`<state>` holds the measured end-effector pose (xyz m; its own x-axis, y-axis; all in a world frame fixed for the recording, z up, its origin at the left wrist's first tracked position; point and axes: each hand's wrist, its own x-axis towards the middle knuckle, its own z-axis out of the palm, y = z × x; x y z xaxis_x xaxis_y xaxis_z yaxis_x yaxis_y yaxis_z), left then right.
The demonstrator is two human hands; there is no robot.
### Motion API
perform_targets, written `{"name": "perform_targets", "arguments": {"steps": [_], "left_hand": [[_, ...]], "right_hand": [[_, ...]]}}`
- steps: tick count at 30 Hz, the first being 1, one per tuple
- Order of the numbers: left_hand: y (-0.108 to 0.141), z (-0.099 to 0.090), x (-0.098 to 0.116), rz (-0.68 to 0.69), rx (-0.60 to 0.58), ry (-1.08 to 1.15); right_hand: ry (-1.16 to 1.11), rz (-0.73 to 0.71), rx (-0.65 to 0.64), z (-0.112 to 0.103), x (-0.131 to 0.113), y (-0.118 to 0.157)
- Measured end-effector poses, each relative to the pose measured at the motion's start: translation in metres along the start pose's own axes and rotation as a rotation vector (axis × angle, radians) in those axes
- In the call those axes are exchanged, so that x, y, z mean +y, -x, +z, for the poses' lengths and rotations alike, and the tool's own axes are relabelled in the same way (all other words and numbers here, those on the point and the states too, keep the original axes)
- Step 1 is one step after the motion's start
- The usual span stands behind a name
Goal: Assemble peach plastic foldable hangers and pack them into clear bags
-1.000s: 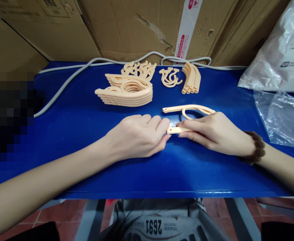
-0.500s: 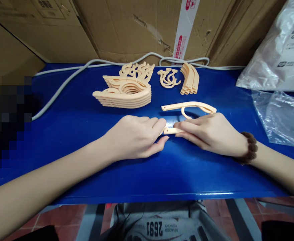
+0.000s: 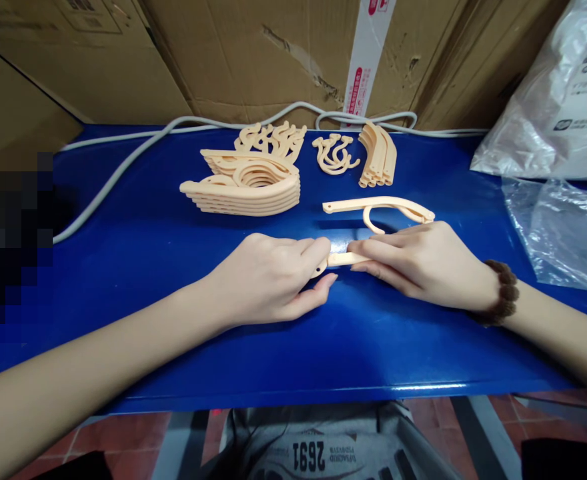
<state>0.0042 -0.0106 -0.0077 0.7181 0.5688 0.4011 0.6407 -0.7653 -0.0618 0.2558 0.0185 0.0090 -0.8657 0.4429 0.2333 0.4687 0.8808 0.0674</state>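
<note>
Brown cardboard boxes (image 3: 283,73) stand behind the far edge of the blue table (image 3: 398,353), with a white cable (image 3: 123,177) looped along that edge and down by the left end. My right hand (image 3: 423,260) pinches a cream plastic hanger frame (image 3: 373,203), slim and curved, between thumb and fingers on its lower arm, between the table's middle and its right edge. My left hand (image 3: 273,280) is curled round a small cream plastic piece (image 3: 318,269) with a hole in it, mostly hidden, its thumb standing a little off; the piece meets the lower arm's end.

I judge the frame light, fairly stiff and smooth, able to turn in my fingers; the narrow arm near its end looks the surest hold, while the thin inner curl could flex. Its long axis runs left to right, roughly along the near edge, free ends pointing left, the bend near my right knuckles.

Beyond, toward the far edge, sit a stack of cream hanger frames (image 3: 248,192), wavy cream hooks (image 3: 289,138), smaller curved hooks (image 3: 341,167) and a bundle of curved cream arms (image 3: 377,157). By the far right corner rests a white plastic bag (image 3: 538,127).
</note>
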Motion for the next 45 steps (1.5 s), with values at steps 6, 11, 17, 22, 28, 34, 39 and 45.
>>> {"name": "perform_targets", "arguments": {"steps": [6,11,17,22,28,34,39,45], "left_hand": [[0.002,0.002,0.001,-0.010,0.012,0.023],[0.003,0.004,0.001,-0.007,0.030,0.020],[0.001,0.001,0.001,0.003,0.022,0.011],[0.001,0.001,0.000,-0.005,0.021,0.016],[-0.001,-0.002,-0.001,0.012,-0.009,0.004],[-0.003,-0.003,0.000,0.018,0.027,0.003],[-0.001,-0.002,-0.001,-0.008,0.055,0.012],[-0.001,-0.005,-0.003,-0.008,0.058,0.006]], "right_hand": [[-0.002,-0.006,0.017,-0.003,0.002,0.000],[-0.018,0.005,0.001,-0.003,0.002,0.000],[-0.033,0.027,-0.007,-0.003,0.001,0.000],[-0.036,0.027,-0.006,-0.004,0.001,0.000],[-0.061,-0.003,-0.013,-0.003,0.002,0.002],[-0.060,-0.019,-0.002,-0.004,0.000,0.002],[-0.056,-0.011,-0.013,-0.007,-0.005,0.002],[-0.079,-0.009,-0.080,-0.010,-0.008,0.004]]}}
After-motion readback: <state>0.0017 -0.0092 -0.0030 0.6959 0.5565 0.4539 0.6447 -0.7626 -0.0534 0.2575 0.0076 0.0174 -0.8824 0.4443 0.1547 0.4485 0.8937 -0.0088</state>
